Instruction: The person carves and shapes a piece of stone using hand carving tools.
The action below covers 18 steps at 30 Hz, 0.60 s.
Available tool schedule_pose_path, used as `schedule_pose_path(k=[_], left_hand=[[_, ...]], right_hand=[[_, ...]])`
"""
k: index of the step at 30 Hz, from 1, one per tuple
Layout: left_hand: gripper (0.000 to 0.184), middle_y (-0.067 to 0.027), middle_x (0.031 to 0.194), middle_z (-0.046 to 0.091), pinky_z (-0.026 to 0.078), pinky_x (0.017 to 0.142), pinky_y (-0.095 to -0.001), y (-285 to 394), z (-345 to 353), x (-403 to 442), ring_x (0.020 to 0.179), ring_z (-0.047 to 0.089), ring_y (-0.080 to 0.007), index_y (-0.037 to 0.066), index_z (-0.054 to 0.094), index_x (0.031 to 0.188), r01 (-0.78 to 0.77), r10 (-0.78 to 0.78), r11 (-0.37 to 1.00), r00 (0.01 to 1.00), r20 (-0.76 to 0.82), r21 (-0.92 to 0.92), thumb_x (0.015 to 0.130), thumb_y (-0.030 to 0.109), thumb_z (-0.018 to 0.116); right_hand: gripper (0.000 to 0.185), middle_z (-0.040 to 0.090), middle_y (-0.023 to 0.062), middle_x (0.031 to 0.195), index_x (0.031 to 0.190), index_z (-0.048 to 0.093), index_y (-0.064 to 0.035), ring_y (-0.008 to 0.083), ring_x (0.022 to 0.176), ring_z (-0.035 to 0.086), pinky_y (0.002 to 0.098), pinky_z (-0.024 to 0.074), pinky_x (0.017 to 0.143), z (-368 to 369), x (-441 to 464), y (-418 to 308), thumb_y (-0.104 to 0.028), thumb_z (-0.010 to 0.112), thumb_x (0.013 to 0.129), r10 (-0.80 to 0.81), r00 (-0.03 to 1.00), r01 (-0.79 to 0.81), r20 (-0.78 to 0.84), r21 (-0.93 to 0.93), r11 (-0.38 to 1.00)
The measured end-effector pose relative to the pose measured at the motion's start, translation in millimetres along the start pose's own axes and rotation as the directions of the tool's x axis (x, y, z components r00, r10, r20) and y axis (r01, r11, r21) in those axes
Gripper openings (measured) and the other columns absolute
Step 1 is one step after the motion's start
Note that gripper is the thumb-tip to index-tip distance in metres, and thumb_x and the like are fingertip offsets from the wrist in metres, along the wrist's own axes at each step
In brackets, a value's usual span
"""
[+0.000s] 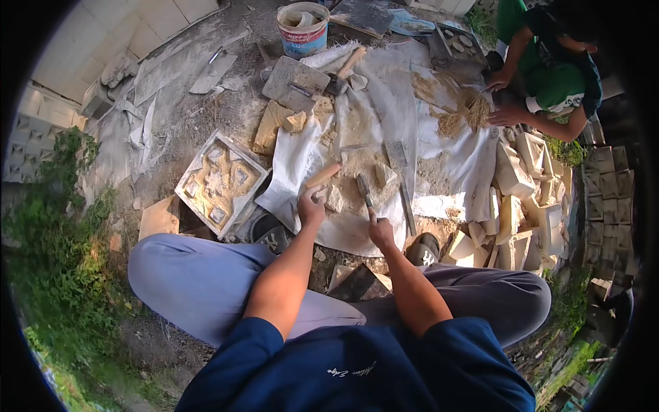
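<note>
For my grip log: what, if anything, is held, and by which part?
Right hand: a tool, by its handle. Left hand: beside a pale chunk; unclear whether it holds anything.

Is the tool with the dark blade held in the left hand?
No, the right hand holds the tool, and the left hand is apart from it.

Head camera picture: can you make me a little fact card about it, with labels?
Left hand: beside a pale, chunky stone and a tan, rounded, stick-like piece; grip unclear
Right hand: gripping a slim tool with a grey metal blade
Ground: crumpled, dusty white sheet
Far side: round plastic bucket, white, red and blue
Left side: pale, square frame holding sandy material
Right side: heap of pale, angular blocks
</note>
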<state>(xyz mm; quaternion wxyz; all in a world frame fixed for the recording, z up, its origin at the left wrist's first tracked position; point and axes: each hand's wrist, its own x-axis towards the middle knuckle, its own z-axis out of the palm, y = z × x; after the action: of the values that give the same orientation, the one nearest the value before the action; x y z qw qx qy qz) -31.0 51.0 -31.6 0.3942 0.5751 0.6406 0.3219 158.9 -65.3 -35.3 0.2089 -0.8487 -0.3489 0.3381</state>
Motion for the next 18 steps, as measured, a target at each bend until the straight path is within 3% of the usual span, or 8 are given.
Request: schedule_pose_path(k=[1,3,4,6,11,13,17,18], left_hand=[[0.033,-0.0155,0.102,0.069,0.049,0.086,-0.0361,1,1,3,0.095,0.064,-0.0307,0.004,0.068,0.108,-0.006,0.006,1.000,1.000,0.000,0.002,0.075,0.003,0.071],[0.033,-0.0157,0.105,0.068,0.049,0.086,-0.0360,5,5,5,0.098,0.064,-0.0308,0.004,0.068,0.107,-0.012,0.013,0.999,0.999,0.038,-0.033,0.075,0.002,0.071],[0.034,-0.0162,0.106,0.068,0.048,0.087,-0.0367,24,0,3,0.100,0.064,-0.0313,0.004,0.067,0.109,0.011,-0.015,0.999,0.996,0.087,0.046,0.075,0.003,0.071],[0.035,-0.0166,0.105,0.068,0.048,0.087,-0.0371,36,4,4,0.100,0.063,-0.0316,0.004,0.066,0.109,-0.015,0.011,0.999,0.995,0.103,0.035,0.075,0.003,0.072],[0.037,-0.0176,0.103,0.068,0.049,0.086,-0.0383,37,16,-3,0.099,0.064,-0.0323,0.003,0.064,0.110,-0.028,0.026,0.999,0.999,0.039,0.032,0.074,0.006,0.074],[0.037,-0.0171,0.098,0.069,0.050,0.083,-0.0393,31,20,-4,0.095,0.066,-0.0323,0.003,0.063,0.109,0.106,-0.112,0.991,0.991,0.070,0.082,0.075,0.009,0.075],[0.038,-0.0164,0.096,0.070,0.051,0.082,-0.0404,31,30,-2,0.093,0.067,-0.0315,0.003,0.062,0.110,0.066,-0.071,0.987,0.997,0.028,0.148,0.076,0.013,0.076],[0.042,-0.0156,0.098,0.070,0.051,0.082,-0.0383,33,31,-1,0.092,0.067,-0.0300,0.003,0.061,0.113,0.096,-0.097,0.995,0.994,0.042,0.027,0.077,0.018,0.076]], right_hand=[[0.078,0.062,0.0301,0.071,0.071,0.061,0.0118,0.0441,0.061,0.060,0.0495,0.0486,0.065,2,3,1,-0.061,0.045,0.092,-0.002,1.000,0.002,-0.003,0.005,1.000],[0.079,0.062,0.0251,0.068,0.074,0.062,0.0108,0.0349,0.057,0.061,0.0445,0.0477,0.054,7,2,6,-0.064,0.044,0.092,0.144,0.987,-0.152,0.073,0.114,0.982],[0.079,0.062,0.0251,0.068,0.074,0.062,0.0108,0.0349,0.057,0.061,0.0445,0.0477,0.054,6,1,8,-0.064,0.044,0.092,0.148,0.986,-0.156,0.071,0.120,0.980],[0.078,0.062,0.0204,0.066,0.076,0.062,0.0087,0.0269,0.054,0.059,0.0382,0.0436,0.045,3,0,16,-0.065,0.044,0.091,0.169,0.977,-0.188,0.129,0.151,0.971],[0.077,0.061,0.0216,0.063,0.067,0.059,0.0080,0.0311,0.055,0.057,0.0439,0.0433,0.053,-5,-15,18,-0.064,0.046,0.091,0.161,0.985,-0.170,0.063,0.185,0.968],[0.078,0.060,0.0222,0.062,0.063,0.058,0.0076,0.0330,0.056,0.057,0.0461,0.0433,0.057,-15,-25,10,-0.064,0.046,0.091,0.138,0.989,-0.146,0.054,0.189,0.971],[0.079,0.056,0.0248,0.058,0.058,0.055,0.0078,0.0365,0.058,0.057,0.0482,0.0431,0.061,-23,-30,0,-0.063,0.047,0.091,0.087,0.995,-0.096,0.055,0.194,0.976],[0.079,0.055,0.0254,0.057,0.057,0.055,0.0077,0.0368,0.058,0.057,0.0477,0.0431,0.060,-26,-32,-2,-0.063,0.047,0.091,0.058,0.996,-0.069,0.066,0.187,0.980]])
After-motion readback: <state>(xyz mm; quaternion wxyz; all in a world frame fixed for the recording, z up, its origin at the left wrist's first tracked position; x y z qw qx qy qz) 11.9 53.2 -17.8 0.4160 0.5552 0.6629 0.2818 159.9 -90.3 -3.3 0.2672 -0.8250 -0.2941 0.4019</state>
